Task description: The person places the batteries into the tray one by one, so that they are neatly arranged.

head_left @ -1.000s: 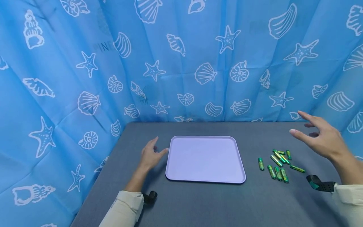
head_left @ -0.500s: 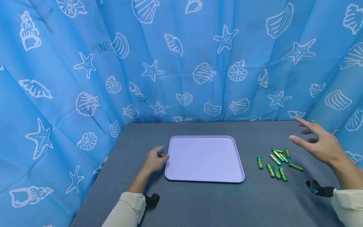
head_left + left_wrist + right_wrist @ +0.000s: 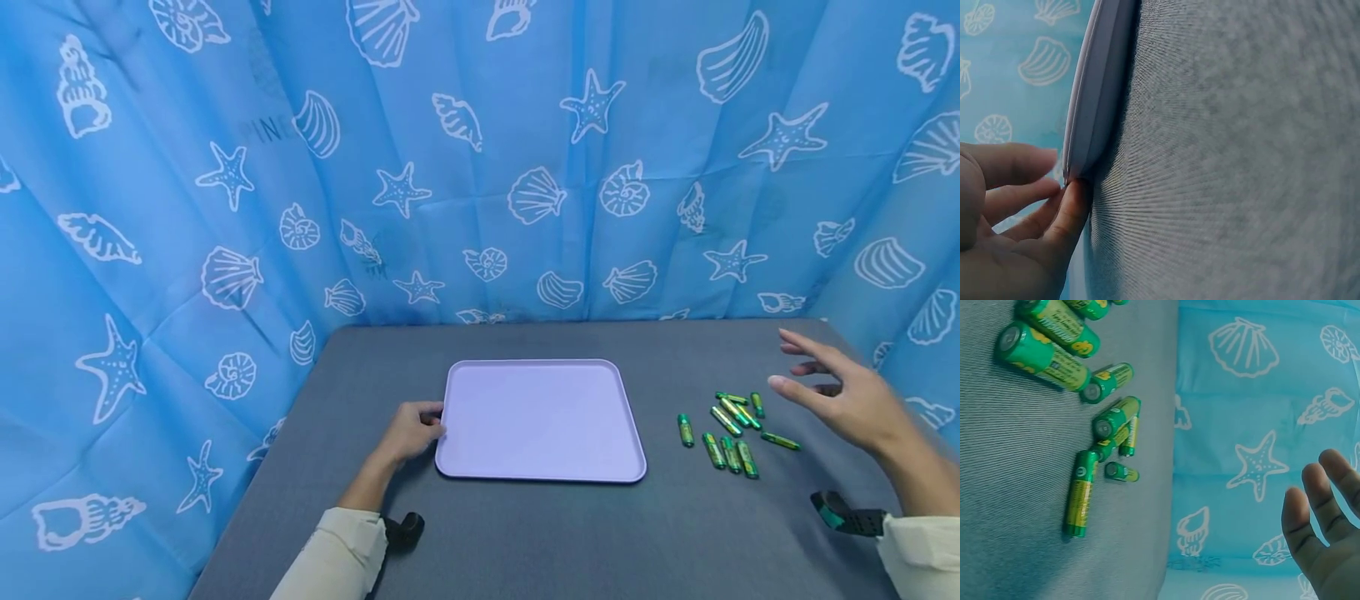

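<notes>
A lavender rectangular tray [image 3: 540, 421] lies flat on the grey table. At its left edge is my left hand [image 3: 411, 432]. In the left wrist view, the lowest finger of that hand [image 3: 1029, 231] reaches the tray's rim [image 3: 1088, 106], and a gap shows between thumb and fingers; whether the thumb touches the tray I cannot tell. My right hand [image 3: 847, 392] hovers over the table's right side, fingers spread and nothing held. Several green and yellow batteries [image 3: 743, 459] lie loose to its left. Only several fingertips of the right hand [image 3: 1322, 519] show in the right wrist view.
The grey table [image 3: 555, 533] extends around the tray and batteries. A blue curtain [image 3: 450, 233] with white shell and starfish prints hangs behind and along the sides. Each wrist carries a black strap, such as the right wrist's strap [image 3: 847, 515].
My left hand has come down and its fingers have drawn in at the tray's left edge. My right hand has sunk slightly, still spread. Tray and batteries stay put.
</notes>
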The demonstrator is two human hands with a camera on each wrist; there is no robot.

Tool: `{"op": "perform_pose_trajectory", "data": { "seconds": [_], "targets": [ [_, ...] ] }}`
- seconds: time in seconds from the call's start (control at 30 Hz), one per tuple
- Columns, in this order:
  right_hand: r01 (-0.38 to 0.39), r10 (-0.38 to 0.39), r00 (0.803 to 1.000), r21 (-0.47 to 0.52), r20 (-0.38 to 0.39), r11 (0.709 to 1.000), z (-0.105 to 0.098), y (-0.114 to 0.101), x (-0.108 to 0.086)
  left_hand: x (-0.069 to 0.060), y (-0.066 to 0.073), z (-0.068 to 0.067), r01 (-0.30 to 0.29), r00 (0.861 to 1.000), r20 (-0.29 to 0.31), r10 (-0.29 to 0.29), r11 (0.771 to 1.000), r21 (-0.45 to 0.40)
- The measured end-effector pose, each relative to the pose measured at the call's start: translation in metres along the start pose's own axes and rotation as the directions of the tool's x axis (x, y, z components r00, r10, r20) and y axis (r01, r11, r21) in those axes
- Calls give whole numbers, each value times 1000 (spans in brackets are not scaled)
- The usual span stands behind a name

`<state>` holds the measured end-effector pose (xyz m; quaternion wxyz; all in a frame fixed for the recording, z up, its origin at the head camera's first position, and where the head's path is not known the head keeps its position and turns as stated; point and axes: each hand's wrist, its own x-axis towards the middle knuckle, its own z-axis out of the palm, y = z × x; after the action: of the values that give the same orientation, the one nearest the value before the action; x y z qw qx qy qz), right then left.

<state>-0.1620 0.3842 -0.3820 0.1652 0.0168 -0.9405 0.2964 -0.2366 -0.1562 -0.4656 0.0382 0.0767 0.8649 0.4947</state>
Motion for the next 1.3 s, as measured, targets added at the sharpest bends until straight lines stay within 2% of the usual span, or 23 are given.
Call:
{"op": "perform_pose_trajectory", "data": {
  "seconds": [0.27,0.57,0.97,1.13,1.3],
  "targets": [
    [79,-82,996,88,26,993,2,13,-10,0,1,1,40,999,16,-40,999,1],
    [114,-124,991,151,56,982,8,29,-22,0,3,2,28,999,15,-29,999,18],
    [37,-69,985,194,159,980,23,42,-34,0,0,1,41,999,-10,-41,999,12],
    [-6,-47,966,205,252,979,29,48,-35,0,-2,1,46,999,0,-46,999,-4],
    [-18,-48,945,196,325,980,33,50,-36,0,-4,0,38,999,10,-38,999,-15]
  ]
}}
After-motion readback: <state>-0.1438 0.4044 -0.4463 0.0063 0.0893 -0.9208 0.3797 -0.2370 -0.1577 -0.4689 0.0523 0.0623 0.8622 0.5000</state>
